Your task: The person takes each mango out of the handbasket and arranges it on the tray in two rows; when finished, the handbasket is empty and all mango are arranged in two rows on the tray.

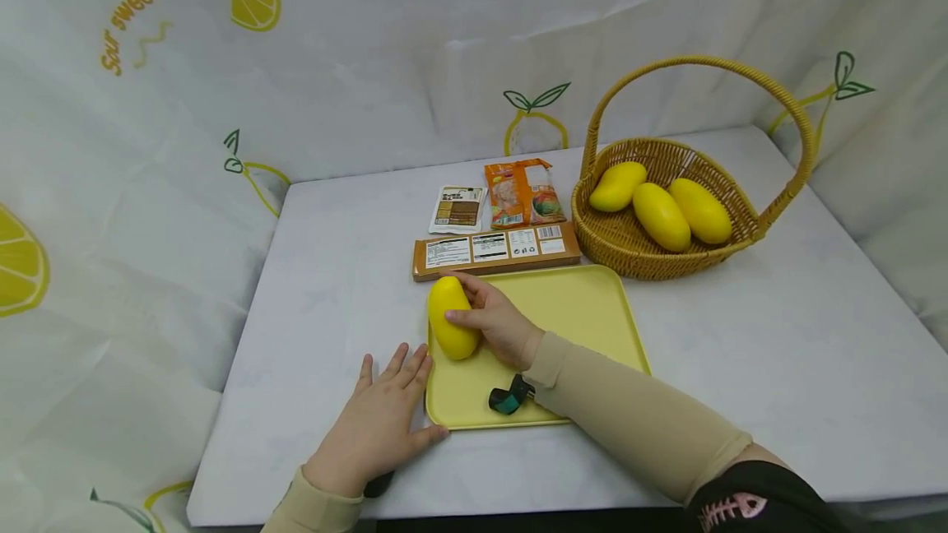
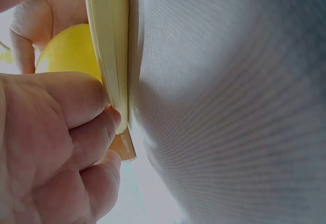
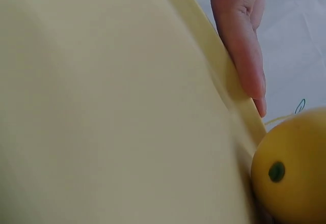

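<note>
A yellow mango (image 1: 453,317) is at the left side of the pale yellow tray (image 1: 578,311), pinched between the thumb and fingers of my right hand (image 1: 499,323). In the right wrist view the mango (image 3: 300,168) shows a green spot at one end and lies close to the tray's surface; whether it rests there, I cannot tell. My left hand (image 1: 388,410) lies beside the tray's left edge with its fingers straight and spread. In the left wrist view, the fingertips of that hand (image 2: 56,142) touch the tray's rim (image 2: 109,46).
At the back right stands a wicker basket (image 1: 629,257) with a tall handle, holding three mangoes (image 1: 662,217). Behind the tray lie a long brown box (image 1: 496,250), an orange packet (image 1: 524,192) and a small white-and-brown packet (image 1: 459,209). A patterned cloth (image 1: 370,64) hangs behind the table.
</note>
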`<state>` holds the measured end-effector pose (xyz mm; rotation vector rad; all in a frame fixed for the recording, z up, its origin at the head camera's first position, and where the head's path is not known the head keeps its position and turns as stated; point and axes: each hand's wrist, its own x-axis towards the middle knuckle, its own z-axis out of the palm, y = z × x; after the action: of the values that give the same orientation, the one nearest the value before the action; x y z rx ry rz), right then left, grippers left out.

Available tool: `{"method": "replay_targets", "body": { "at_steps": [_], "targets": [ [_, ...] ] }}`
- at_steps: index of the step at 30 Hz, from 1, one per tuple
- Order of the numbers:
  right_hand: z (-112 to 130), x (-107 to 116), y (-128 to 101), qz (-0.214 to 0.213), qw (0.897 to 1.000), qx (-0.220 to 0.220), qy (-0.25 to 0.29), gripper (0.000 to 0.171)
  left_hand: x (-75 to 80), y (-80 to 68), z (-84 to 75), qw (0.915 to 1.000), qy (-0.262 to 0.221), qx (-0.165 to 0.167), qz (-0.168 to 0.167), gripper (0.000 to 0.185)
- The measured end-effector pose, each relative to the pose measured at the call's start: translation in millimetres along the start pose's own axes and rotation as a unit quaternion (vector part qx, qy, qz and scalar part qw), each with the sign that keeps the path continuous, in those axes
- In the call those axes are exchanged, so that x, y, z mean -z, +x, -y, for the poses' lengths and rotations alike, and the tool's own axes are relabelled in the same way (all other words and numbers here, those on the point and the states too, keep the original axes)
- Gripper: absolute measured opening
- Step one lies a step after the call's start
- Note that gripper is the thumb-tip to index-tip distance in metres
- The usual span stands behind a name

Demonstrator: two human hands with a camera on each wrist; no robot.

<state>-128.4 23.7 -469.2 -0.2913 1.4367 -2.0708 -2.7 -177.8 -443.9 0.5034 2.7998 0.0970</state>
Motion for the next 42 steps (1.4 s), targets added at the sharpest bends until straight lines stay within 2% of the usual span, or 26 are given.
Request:
{"method": "replay_targets", "body": {
  "at_steps": [4,14,19,26,32,34,37,42],
  "targets": [
    [0.3,1.4,1.4,-0.013,1.000,0.013,-0.008,0.065,0.3,-0.3,-0.2,1.0000,0.002,-0.002,-0.003,0.102],
    [-0.2,1.9,2.8,-0.077,0.995,0.053,-0.032,0.053,1.6,-1.3,-1.0,0.9998,0.008,-0.007,-0.016,0.102],
    [-2.3,-0.7,2.4,-0.103,0.993,0.049,-0.030,0.051,2.2,-1.0,-1.5,0.9998,0.008,-0.010,-0.016,0.102],
    [-0.5,-4.3,-2.0,-0.102,0.992,0.040,-0.056,0.052,2.5,-0.7,-1.9,0.9997,0.008,-0.013,-0.018,0.101],
    [23.1,-7.3,-11.3,-0.085,0.990,0.069,-0.088,0.050,1.5,-0.8,-0.9,0.9998,0.012,-0.006,-0.017,0.103],
    [34.5,-6.6,-15.4,-0.076,0.990,0.083,-0.083,0.048,0.9,-1.2,-0.4,0.9998,0.012,-0.005,-0.017,0.103],
    [52.6,-2.1,-23.1,-0.067,0.991,0.096,-0.064,0.044,0.0,-1.6,0.1,0.9998,0.011,-0.005,-0.019,0.103],
    [90.7,11.0,-41.4,-0.031,0.992,0.118,0.011,0.037,-0.4,-2.1,0.5,0.9998,0.006,-0.005,-0.017,0.102]
  ]
}}
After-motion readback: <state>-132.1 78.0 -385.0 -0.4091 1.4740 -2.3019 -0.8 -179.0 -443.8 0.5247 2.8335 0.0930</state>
